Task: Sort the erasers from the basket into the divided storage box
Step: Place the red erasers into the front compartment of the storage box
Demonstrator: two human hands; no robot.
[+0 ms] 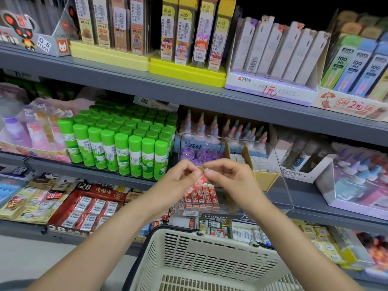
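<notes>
A clear divided storage box stands on the middle shelf, with cardboard dividers. Its front part holds a row of red-and-white erasers; purple wrapped erasers fill the back left part and white ones the right part. Over the front part, my left hand and my right hand together pinch one small red-and-white eraser between their fingertips. A cream plastic basket sits below my arms; the visible part of its inside shows no erasers.
Green glue sticks stand packed to the left of the box. Boxes of 2B erasers lie on the lower shelf. Pencil lead packs line the upper shelf. A white display carton stands to the right.
</notes>
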